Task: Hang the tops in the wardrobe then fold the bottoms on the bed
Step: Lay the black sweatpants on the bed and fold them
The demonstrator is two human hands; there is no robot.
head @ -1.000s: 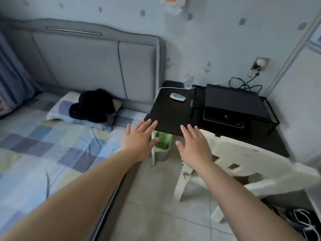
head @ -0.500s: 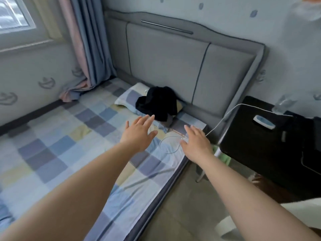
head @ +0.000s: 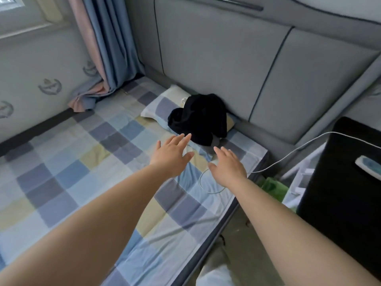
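Note:
A heap of black clothing [head: 199, 118] lies on a checked pillow [head: 156, 106] at the head of the bed [head: 82, 162], against the grey padded headboard [head: 226, 58]. My left hand [head: 171, 155] is stretched out flat over the sheet, fingertips just short of the heap's near edge. My right hand [head: 228, 166] reaches alongside it, fingers straight, a little nearer to me and to the right. Both hands hold nothing. The wardrobe is out of sight.
A white cable [head: 288, 155] runs from the black bedside table [head: 346, 182] onto the bed and loops under my right hand. A remote [head: 369, 164] lies on that table. A green bin [head: 272, 186] stands between bed and table. Curtains [head: 103, 48] hang at the far left corner.
The view has swung left from the table and white chair to the bed. Both hands, still flat and empty, have come much closer to the black clothing.

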